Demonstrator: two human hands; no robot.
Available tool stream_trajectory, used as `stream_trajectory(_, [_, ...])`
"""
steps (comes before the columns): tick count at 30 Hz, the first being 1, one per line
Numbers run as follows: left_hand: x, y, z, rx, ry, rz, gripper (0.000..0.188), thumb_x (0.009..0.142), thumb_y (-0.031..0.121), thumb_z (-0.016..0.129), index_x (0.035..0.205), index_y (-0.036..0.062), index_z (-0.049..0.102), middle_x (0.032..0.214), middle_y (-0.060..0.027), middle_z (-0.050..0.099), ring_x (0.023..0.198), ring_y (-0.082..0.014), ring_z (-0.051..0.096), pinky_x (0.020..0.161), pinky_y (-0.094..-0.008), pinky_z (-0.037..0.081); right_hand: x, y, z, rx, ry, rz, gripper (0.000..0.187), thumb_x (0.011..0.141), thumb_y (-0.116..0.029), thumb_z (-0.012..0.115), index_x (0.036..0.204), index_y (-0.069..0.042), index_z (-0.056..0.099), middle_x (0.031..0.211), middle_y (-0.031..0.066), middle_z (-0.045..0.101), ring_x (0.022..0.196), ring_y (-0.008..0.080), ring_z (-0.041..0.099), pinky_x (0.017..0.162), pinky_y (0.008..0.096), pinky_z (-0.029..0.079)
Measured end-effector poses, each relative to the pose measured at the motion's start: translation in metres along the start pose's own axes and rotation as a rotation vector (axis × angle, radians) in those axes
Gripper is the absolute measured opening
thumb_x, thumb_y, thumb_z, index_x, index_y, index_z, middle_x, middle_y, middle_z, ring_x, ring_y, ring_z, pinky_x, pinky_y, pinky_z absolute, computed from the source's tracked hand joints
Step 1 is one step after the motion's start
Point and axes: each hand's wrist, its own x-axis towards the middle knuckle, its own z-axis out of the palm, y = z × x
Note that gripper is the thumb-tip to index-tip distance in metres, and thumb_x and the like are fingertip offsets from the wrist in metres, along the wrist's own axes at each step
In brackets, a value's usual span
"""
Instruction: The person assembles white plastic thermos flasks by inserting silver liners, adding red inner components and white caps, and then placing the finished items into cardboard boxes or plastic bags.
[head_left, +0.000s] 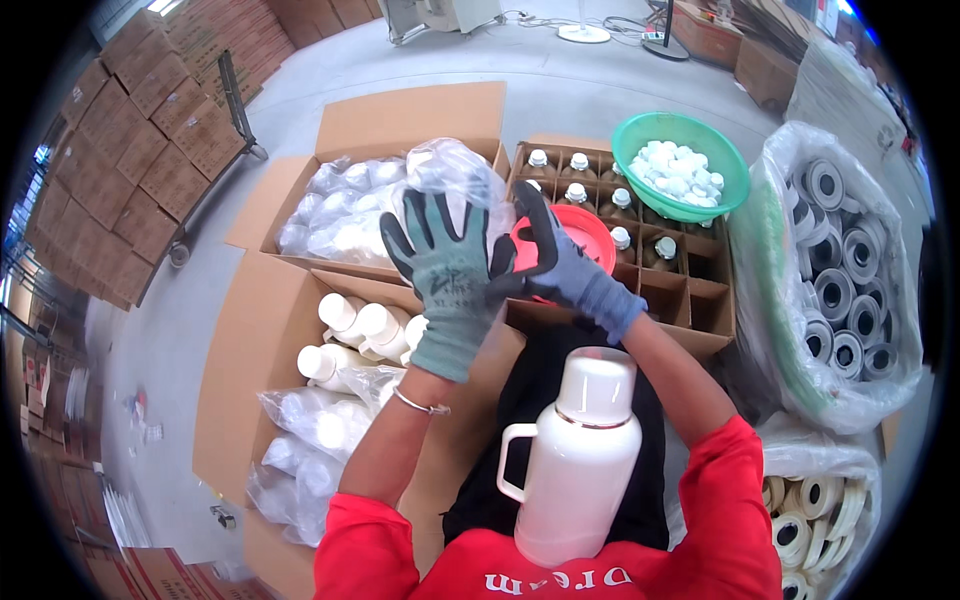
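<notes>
My left hand [440, 270], in a green-grey work glove, is raised over the boxes with its fingers spread. Close against its thumb side is my right hand [565, 265], in a blue-grey glove with dark fingertips. The right fingers and thumb stand apart, and I see nothing between them. They seem to touch the left glove, though contact is hard to make out. A white vacuum flask [580, 470] with a side handle and a cup lid rests upright on my lap, held by neither hand. Behind my right hand, a red plastic basin [590, 235] sits on the divided carton.
The divided carton [710, 290] holds capped bottles. On it stands a green basin [735, 165] of small white caps. Open cartons [235, 370] at left hold white flasks and plastic-wrapped ones. Bags of grey [860, 250] and cream ring-shaped parts [800, 530] stand at right. Stacked boxes [140, 150] fill a trolley.
</notes>
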Motion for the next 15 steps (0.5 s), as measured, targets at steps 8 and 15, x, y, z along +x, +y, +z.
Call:
stream_trajectory(8, [-0.059, 0.008, 0.024, -0.221, -0.200, -0.086, 0.072, 0.079, 0.044, 0.067, 0.138, 0.0072, 0.045, 0.138, -0.0220, 0.042, 0.131, -0.0405, 0.035, 0.107, -0.0556, 0.024, 0.001, 0.036, -0.003, 0.668, 0.097, 0.357, 0.026, 0.088, -0.012, 0.065, 0.110, 0.001, 0.062, 0.094, 0.0043, 0.065, 0.089, 0.0123, 0.061, 0.082, 0.0273, 0.050])
stream_trajectory(15, [-0.100, -0.021, 0.051, -0.807, -0.226, -0.517, 0.072, 0.085, 0.027, 0.072, 0.139, -0.0045, 0.038, 0.130, -0.0256, 0.050, 0.118, -0.0427, 0.048, 0.099, -0.0438, 0.041, -0.041, 0.046, -0.046, 1.144, 0.237, 0.555, 0.025, 0.094, -0.019, 0.057, 0.117, -0.008, 0.054, 0.113, 0.0082, 0.062, 0.105, 0.0232, 0.063, 0.091, 0.0397, 0.054])
